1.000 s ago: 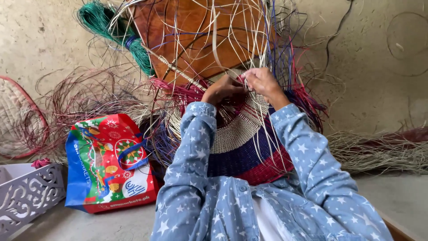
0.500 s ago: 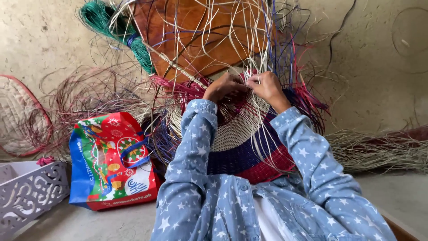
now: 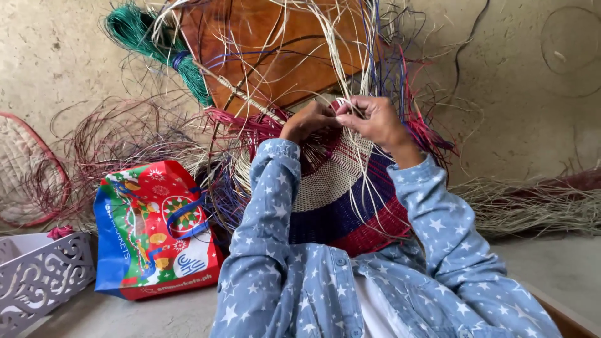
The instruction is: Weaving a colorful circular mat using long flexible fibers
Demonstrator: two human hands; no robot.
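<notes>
Two hands meet at the top edge of a half-made woven basket [image 3: 341, 200]. The basket leans in the person's lap, with bands of cream, dark blue and red. The left hand [image 3: 310, 122] is curled shut on the weave at the rim. The right hand [image 3: 375, 119] pinches thin strips with its fingertips, right beside the left hand. It is hard to see which strip is being held, because so many cross there.

Loose weaving strips [image 3: 350, 56] in cream, blue and red stick up and out from the rim like long grass. Behind them stands a brown wooden board [image 3: 282, 50]. A bundle of green strips [image 3: 150, 37] lies near the board's top left corner. A bright red and green shopping bag [image 3: 150, 231] sits on the floor to the left. A white cut-out tray [image 3: 37, 281] is in the near left corner. Dry straw [image 3: 532, 206] lies on the floor to the right.

What could go wrong? The strips are thin and tangled, so the wrong one could get pulled. A hard tug might snap a strip or loosen the rows below. If the pinch slips, the strip could spring back out of its place. The basket could also tip off the lap, as only the arms steady it.
</notes>
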